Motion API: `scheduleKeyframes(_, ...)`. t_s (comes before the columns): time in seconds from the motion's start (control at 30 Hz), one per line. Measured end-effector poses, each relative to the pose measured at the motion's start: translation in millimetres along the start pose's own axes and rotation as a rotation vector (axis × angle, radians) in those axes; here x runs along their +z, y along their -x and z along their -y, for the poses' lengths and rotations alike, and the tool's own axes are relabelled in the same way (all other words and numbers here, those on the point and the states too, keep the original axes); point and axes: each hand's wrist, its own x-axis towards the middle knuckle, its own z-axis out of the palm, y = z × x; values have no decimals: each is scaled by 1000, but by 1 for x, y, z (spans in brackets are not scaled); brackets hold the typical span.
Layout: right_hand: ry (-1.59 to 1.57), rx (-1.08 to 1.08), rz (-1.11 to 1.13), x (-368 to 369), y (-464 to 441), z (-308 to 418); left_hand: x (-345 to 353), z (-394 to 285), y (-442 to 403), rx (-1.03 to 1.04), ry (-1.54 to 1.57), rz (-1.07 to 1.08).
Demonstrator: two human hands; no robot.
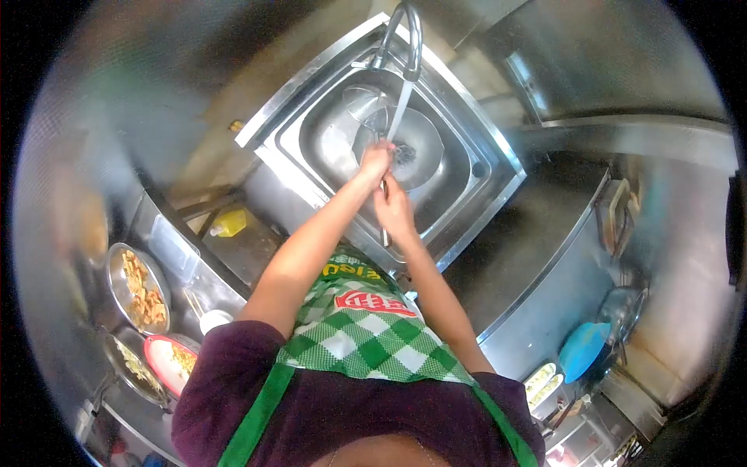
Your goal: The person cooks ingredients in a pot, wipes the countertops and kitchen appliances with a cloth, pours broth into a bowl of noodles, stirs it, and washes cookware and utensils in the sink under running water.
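Over the steel sink (311, 124) my left hand (377, 160) is closed around the upper handle of a long-handled metal utensil (384, 236). Its broad, rounded head points toward the tap; I cannot tell whether it is a ladle or a spatula. My right hand (395, 212) grips the same handle lower down, nearer my body. A round metal bowl or pan (426, 159) sits in the basin beneath the hands. Water (401, 107) runs from the curved tap (415, 47) down beside the utensil's head.
To my left are a metal bowl of brown food pieces (159, 313), a red-rimmed dish (158, 354), a clear plastic lid or container (173, 245) and a yellow bottle (229, 223). A steel counter (537, 300) on my right holds a blue bowl (585, 352).
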Motion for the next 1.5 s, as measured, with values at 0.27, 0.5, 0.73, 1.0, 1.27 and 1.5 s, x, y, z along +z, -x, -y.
scheduleKeyframes(0.27, 398, -626, -375, -16, -117, 10, -30, -45, 44, -224, -124, 332)
scheduleKeyframes(0.5, 111, 115, 128, -40, -199, 22, -35, -35, 67, 74, -423, 307)
scheduleKeyframes(0.73, 722, -624, -14, 5, -168, 60, -55, -46, 55, 229, -640, 224)
scheduleKeyframes(1.0, -988, 165, -20, 1, -184, -13, -43, -60, 56, 89, -403, 293)
scheduleKeyframes(1.27, -749, 198, -126, 24, -130, 38, -36, -55, 44, 411, -1131, -93)
scheduleKeyframes(1.5, -300, 52, -9, -27, -160, 40, -46, -28, 67, 280, -1459, -146)
